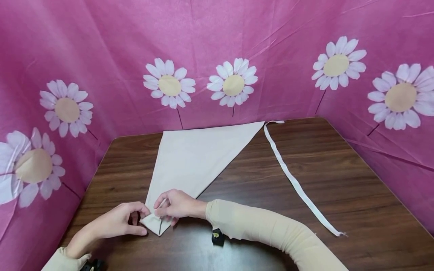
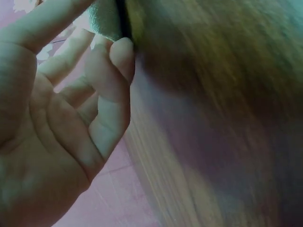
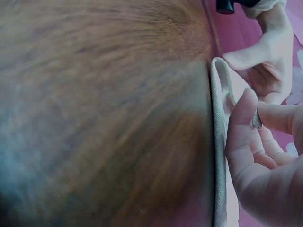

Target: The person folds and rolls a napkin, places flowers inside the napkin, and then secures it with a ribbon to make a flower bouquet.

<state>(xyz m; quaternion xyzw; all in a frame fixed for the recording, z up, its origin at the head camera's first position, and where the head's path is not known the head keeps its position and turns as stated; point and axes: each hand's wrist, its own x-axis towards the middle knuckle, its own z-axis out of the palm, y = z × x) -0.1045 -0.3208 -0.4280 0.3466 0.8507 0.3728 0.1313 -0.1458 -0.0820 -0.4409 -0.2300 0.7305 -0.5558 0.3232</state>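
A cream cloth [image 1: 196,158] lies flat on the table, wide at the far edge and narrowing toward me. Its near end is folded over into a small flap [image 1: 152,223] with a dark line beside it. Between thumb and index finger, my right hand [image 1: 176,205] pinches a corner of that flap; the right wrist view shows the cloth's folded edge [image 3: 218,132] beside this hand. My left hand [image 1: 116,222] is at the flap's left side, its fingertips at the cloth edge [image 2: 104,21] and its thumb extended apart from the other fingers.
A long white strap [image 1: 289,177] runs down the right side of the brown wooden table [image 1: 339,165], frayed at its near end. Pink fabric [image 1: 203,34] printed with white daisies hangs around the table's back and sides. Black wrist devices [image 1: 217,238] sit by the cream sleeves.
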